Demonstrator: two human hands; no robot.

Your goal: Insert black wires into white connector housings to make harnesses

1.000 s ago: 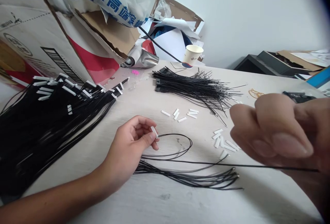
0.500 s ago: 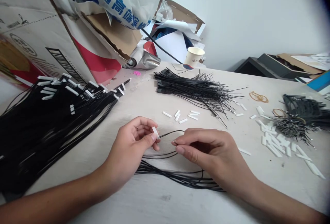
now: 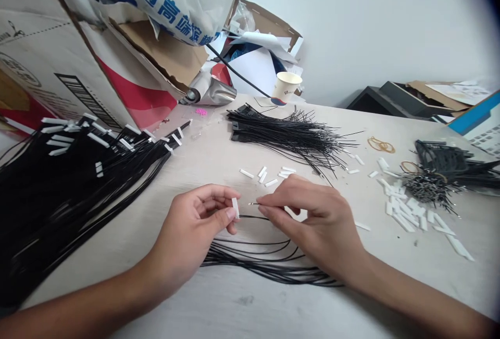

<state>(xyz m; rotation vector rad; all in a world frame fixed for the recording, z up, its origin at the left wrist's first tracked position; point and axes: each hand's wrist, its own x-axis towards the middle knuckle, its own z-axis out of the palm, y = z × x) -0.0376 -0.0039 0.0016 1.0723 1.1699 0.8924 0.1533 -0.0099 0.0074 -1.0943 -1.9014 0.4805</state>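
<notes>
My left hand (image 3: 195, 224) pinches a small white sleeve (image 3: 235, 207) between thumb and forefinger, held upright. My right hand (image 3: 312, 219) pinches the bare metal tip of a thin black wire (image 3: 253, 204), pointed at the sleeve from a short gap to its right. The wire loops back under both hands into a loose bunch of black wires (image 3: 269, 266) lying on the pale table (image 3: 242, 302). A few loose white sleeves (image 3: 265, 175) lie just beyond the hands.
A big heap of black wires with white sleeves (image 3: 70, 172) fills the left. Another black wire bundle (image 3: 289, 133) lies at centre back, with a paper cup (image 3: 284, 88) behind it. More white sleeves (image 3: 406, 209), rubber bands (image 3: 380, 145) and a dark wire pile (image 3: 445, 167) sit right. Cardboard boxes (image 3: 47, 68) stand at back left.
My right hand came down from close to the camera to the table and now holds the wire tip close beside the white sleeve. The left hand has stayed put.
</notes>
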